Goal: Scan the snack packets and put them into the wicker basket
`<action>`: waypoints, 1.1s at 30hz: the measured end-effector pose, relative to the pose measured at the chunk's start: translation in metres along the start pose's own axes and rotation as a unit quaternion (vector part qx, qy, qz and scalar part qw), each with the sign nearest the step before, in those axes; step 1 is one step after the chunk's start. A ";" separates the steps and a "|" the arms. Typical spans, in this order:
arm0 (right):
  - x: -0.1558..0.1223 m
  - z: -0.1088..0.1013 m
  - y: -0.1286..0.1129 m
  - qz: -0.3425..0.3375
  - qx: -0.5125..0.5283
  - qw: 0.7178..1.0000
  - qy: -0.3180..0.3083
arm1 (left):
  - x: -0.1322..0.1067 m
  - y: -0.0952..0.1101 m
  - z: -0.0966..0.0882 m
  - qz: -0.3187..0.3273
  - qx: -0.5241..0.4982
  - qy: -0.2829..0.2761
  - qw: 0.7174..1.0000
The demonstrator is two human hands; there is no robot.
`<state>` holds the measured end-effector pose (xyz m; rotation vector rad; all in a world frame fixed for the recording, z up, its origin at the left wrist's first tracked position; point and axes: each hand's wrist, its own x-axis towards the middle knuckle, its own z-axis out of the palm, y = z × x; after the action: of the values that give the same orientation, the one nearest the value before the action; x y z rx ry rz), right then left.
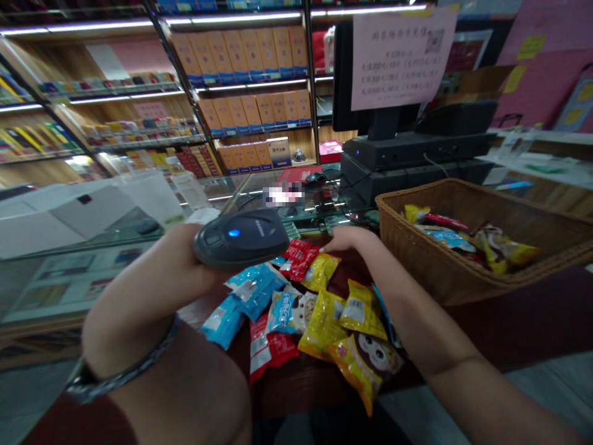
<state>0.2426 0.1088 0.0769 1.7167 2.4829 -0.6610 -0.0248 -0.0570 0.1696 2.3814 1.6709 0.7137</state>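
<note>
My left hand point(197, 269) is wrapped round a dark barcode scanner point(243, 238) with a blue light on top, held above the counter. A red snack packet point(299, 259) lies at the far end of a pile, and the fingertips of my right hand point(347, 240) pinch its right edge. Below it are yellow packets point(322, 321), one with a cartoon face point(365, 358). On the pile's left are blue packets point(254, 287), with another red packet point(271, 349) lower down. The scanner hides part of the far side of the pile.
To the right stands a wicker basket point(426, 266) with several snack packets inside. Behind it is a monitor point(343, 80) with a paper notice point(401, 59) on it. White boxes point(69, 213) and a clear bottle point(185, 182) are at the left on the glass counter.
</note>
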 end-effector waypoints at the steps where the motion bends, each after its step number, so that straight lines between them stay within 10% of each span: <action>1: 0.009 0.009 -0.004 -0.006 -0.020 0.999 -0.038 | 0.000 0.000 0.000 0.001 -0.004 -0.006 1.000; 11: 0.032 0.028 0.000 -0.035 -0.034 0.994 -0.095 | 0.000 0.001 0.000 -0.019 -0.021 -0.014 1.000; 16: 0.014 0.002 0.012 -0.059 0.043 0.996 0.052 | -0.002 0.002 0.001 -0.008 -0.026 0.002 1.000; 21: -0.016 -0.026 0.034 -0.088 0.257 0.936 0.225 | -0.003 -0.001 0.000 -0.024 -0.015 0.008 1.000; 26: -0.045 -0.041 0.043 -0.192 0.426 0.862 0.197 | -0.001 -0.002 0.001 0.008 -0.043 -0.021 0.999; 33: -0.054 -0.044 0.046 -0.260 0.417 0.845 0.211 | 0.001 -0.006 0.004 0.045 -0.050 -0.015 0.998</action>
<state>0.3133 0.0915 0.1176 1.4185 3.3191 -1.8188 -0.0277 -0.0529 0.1643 2.3981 1.4883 0.7528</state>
